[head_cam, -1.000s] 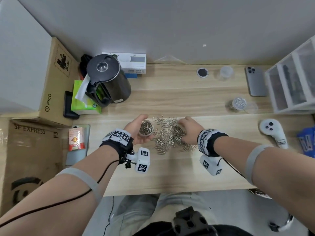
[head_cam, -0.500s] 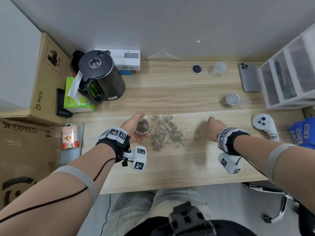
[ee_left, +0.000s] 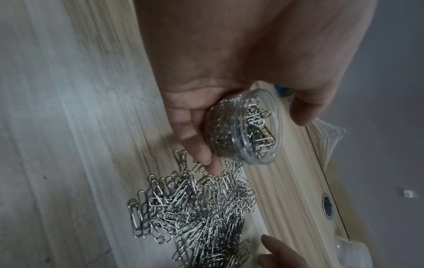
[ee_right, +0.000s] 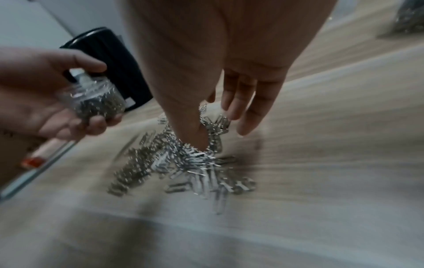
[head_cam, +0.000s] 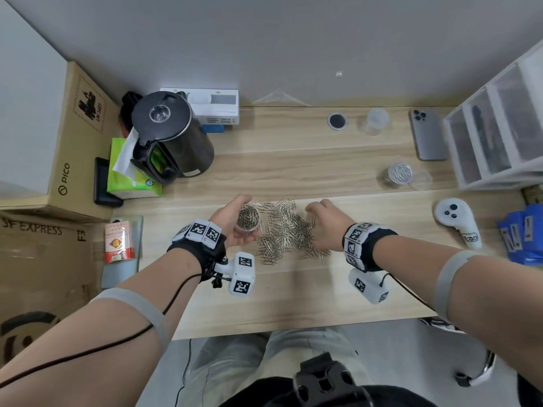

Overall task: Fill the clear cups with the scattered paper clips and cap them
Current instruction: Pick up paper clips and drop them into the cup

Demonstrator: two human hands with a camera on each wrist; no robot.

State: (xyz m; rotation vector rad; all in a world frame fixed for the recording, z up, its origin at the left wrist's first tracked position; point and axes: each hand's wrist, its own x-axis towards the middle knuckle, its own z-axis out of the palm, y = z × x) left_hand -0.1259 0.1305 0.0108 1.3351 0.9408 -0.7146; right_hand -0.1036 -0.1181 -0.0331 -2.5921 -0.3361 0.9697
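Left hand [head_cam: 232, 223]: curled round a clear cup [head_cam: 247, 218], thumb on one side and fingers underneath, holding it up off the worktop [head_cam: 293, 289]; mouth open, no cap on.
Cup in left hand: packed with silver paper clips, tipped a little toward the pile in the left wrist view.
Right hand [head_cam: 327, 223]: down on the right edge of the paper clip pile [head_cam: 283, 230], fingers spread and loosely bent, thumb tip pressed into the clips; gripping any or not, cannot tell, blurred in the right wrist view.
Pile: heaped on the worktop between the two hands, just beside the held cup, a few strays at the near edge.
Second cup [head_cam: 399, 174]: farther back to the right, standing on the worktop, full of clips, well apart from both hands.
Empty cup [head_cam: 377, 121]: clear, near the back edge, just left of a grey phone [head_cam: 429, 135].
Black round disc [head_cam: 337, 121]: back edge, left of that empty cup.
Far left: black kettle [head_cam: 172, 136], green tissue pack [head_cam: 132, 177] beside it.
Far right: white controller [head_cam: 457, 226], clear drawer unit [head_cam: 499, 127] behind it.
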